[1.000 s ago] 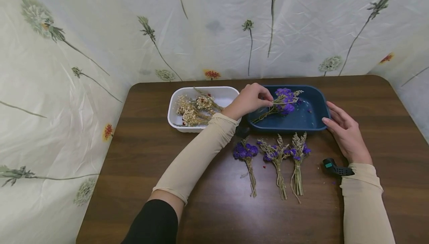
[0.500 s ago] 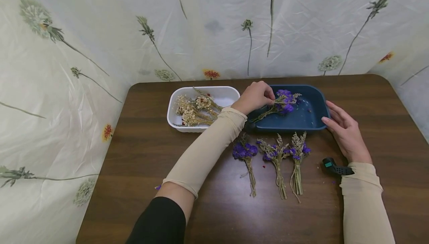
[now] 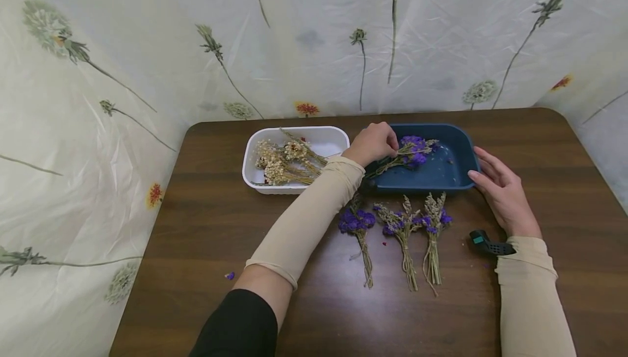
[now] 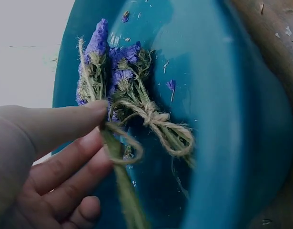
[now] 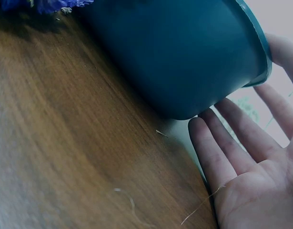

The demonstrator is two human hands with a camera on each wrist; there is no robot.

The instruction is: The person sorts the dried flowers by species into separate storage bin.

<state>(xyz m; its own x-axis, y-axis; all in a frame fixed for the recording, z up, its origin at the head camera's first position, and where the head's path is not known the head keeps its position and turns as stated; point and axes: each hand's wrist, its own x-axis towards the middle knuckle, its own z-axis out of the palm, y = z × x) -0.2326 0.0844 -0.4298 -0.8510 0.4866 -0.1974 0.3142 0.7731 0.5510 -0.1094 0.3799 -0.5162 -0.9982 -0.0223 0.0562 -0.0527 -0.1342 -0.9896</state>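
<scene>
We're in the blue tray [image 3: 456, 171]: our left hand [image 3: 372, 143] pinches a purple bunch [image 4: 95, 78], a tied bunch [image 4: 141, 90] beside it. Our right hand [image 3: 510, 199], fingers straight, touches the tray's right end. Three bunches [image 3: 404, 234] lie before it, seemingly done; two look left inside.

L hand [image 4: 58, 167], 8 o'clock, pinches purple flwr bunch [image 4: 99, 71]; 2nd tied bunch [image 4: 147, 107] in blue tray [image 4: 232, 95] at its 2 o'clock.
</scene>
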